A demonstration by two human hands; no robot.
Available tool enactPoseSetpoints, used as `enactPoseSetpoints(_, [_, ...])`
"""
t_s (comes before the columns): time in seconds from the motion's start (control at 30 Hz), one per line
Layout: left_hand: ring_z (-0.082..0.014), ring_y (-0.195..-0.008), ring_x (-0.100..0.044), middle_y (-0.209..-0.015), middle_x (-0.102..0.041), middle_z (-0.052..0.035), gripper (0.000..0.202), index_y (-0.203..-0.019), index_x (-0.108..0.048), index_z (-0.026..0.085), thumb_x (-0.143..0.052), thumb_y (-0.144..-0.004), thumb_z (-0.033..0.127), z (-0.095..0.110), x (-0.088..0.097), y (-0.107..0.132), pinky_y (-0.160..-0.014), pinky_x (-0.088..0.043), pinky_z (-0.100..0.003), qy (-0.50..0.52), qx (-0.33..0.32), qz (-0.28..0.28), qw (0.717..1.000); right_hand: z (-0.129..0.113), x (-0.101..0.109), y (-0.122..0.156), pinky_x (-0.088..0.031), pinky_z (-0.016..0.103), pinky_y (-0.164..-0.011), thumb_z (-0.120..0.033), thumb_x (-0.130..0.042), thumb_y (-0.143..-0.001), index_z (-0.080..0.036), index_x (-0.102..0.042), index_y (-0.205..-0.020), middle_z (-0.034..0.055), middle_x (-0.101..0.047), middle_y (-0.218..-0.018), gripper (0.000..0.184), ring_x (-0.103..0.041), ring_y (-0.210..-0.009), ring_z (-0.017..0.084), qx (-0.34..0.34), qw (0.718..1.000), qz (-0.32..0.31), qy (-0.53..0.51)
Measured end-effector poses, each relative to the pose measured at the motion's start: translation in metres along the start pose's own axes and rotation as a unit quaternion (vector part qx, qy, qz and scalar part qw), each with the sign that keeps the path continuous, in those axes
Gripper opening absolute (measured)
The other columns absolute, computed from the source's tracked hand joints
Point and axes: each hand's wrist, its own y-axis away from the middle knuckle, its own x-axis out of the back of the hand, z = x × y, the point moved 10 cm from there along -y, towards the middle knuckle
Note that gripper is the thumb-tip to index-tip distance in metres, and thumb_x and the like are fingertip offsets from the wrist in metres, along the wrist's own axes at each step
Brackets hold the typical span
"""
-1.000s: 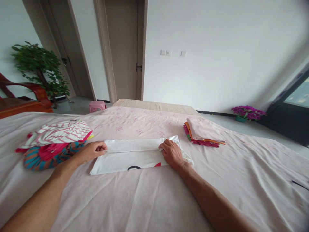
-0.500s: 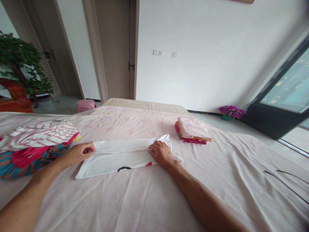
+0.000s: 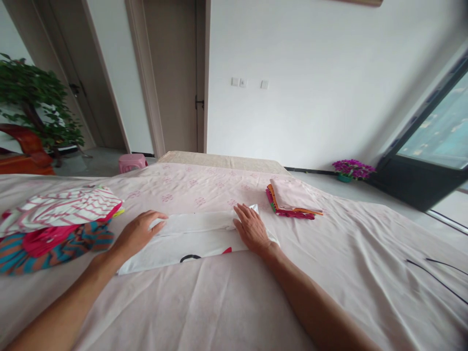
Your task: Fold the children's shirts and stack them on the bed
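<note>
A white garment [image 3: 193, 236] with a black and red print lies partly folded on the pink sheet [image 3: 226, 302] in front of me. My left hand [image 3: 139, 233] rests flat on its left end, fingers stretched out. On the garment's right end lies my right hand [image 3: 251, 229], also flat with the fingers extended. Neither hand grips the cloth.
A heap of striped and colourful clothes [image 3: 54, 224] sits at the left. A neat stack of folded clothes [image 3: 292, 197] lies right of the garment. Black cables [image 3: 435, 275] cross the sheet at the right. A pink stool [image 3: 132, 162] and a plant [image 3: 36, 105] stand beyond the bed.
Both hands have let go of the pinched fold and now lie flat on the garment, a little farther from me. The folded strip looks narrower.
</note>
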Motion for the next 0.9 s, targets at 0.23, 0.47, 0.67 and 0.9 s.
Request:
enactPoseSetpoints(0.23, [-0.0295,-0.146,-0.028,-0.156,-0.037,-0.0113,0.058,-0.146,-0.044,0.022,-0.036,-0.095,0.049,0.003,-0.057,0.013,-0.116,-0.024,-0.050,-0.152,-0.006,-0.088,0.984,0.026,-0.042,0.012,-0.021,0.046,-0.118,-0.045,-0.031,-0.103,-0.016,-0.034,-0.152,0.0114,-0.027,-0.158,0.058,-0.023,-0.147,0.026,-0.011,0.989,-0.126,0.072])
enactPoseSetpoints(0.47, [-0.0282,-0.146,-0.028,-0.158,-0.034,-0.0107,0.055,-0.150,-0.037,0.024,-0.027,-0.098,0.041,-0.019,-0.052,0.015,-0.115,-0.025,-0.049,-0.212,0.073,-0.090,0.970,0.034,-0.048,0.013,-0.021,0.044,-0.119,-0.048,-0.027,-0.102,-0.015,-0.031,-0.153,0.0100,-0.024,-0.159,0.061,-0.021,-0.147,0.026,-0.011,0.986,-0.123,0.109])
enactPoseSetpoints(0.67, [-0.0267,-0.142,-0.035,-0.153,-0.041,-0.0150,0.055,-0.146,-0.043,0.014,-0.026,-0.097,0.034,-0.038,-0.043,0.024,-0.115,-0.028,-0.041,-0.219,0.088,-0.055,0.970,0.035,-0.047,0.011,-0.022,0.044,-0.118,-0.048,-0.030,-0.101,-0.020,-0.033,-0.153,0.0080,-0.027,-0.158,0.059,-0.023,-0.147,0.026,-0.024,0.989,-0.115,0.089])
enactPoseSetpoints(0.9, [-0.0294,-0.125,-0.053,-0.133,-0.058,-0.0197,0.058,-0.138,-0.045,0.007,-0.036,-0.092,0.042,-0.057,-0.012,0.043,-0.103,-0.040,-0.039,-0.210,0.191,-0.043,0.958,0.042,-0.043,0.010,-0.020,0.043,-0.118,-0.052,-0.036,-0.099,-0.020,-0.038,-0.150,0.0079,-0.032,-0.157,0.060,-0.025,-0.146,0.025,-0.055,0.991,-0.123,0.020])
